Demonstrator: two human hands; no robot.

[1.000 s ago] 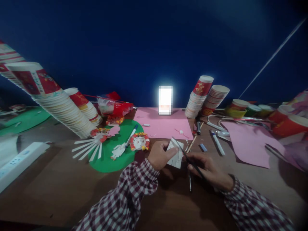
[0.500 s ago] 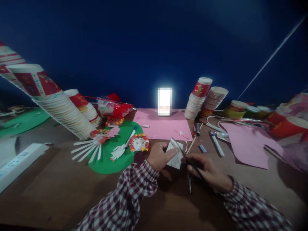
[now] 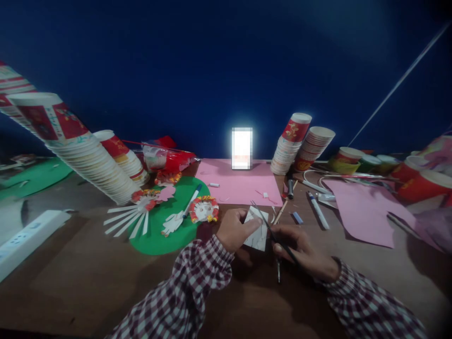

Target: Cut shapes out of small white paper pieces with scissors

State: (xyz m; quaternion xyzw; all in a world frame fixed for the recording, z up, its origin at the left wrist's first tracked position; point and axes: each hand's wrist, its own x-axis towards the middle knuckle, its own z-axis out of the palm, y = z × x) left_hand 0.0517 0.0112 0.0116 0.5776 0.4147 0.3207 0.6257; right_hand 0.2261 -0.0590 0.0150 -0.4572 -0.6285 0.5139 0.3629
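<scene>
Between the thumb and fingers of my left hand (image 3: pixel 233 230) is a small white piece of paper (image 3: pixel 257 240) with thin dark lines on it. My right hand (image 3: pixel 300 249) grips dark-handled scissors (image 3: pixel 273 232), whose blades lie at the paper's upper right side. Whether the blades are spread or closed on the paper is hard to make out. To the left of my left hand, a round lion-like paper face (image 3: pixel 204 210) with a red and yellow rim rests at the edge of a green sheet (image 3: pixel 155 245).
Tall paper cup stacks (image 3: pixel 95 160) lean at the left, with shorter stacks (image 3: pixel 287 146) at the back. A pink sheet (image 3: pixel 243 188) lies ahead, below a bright blurred screen (image 3: pixel 242 148). A white marker (image 3: pixel 318 211) and pink paper (image 3: pixel 363 212) lie right; a power strip (image 3: pixel 31 240) lies left.
Very little differs. The white paper has shifted and turned slightly in my left hand, and the scissors have moved a little along with it.
</scene>
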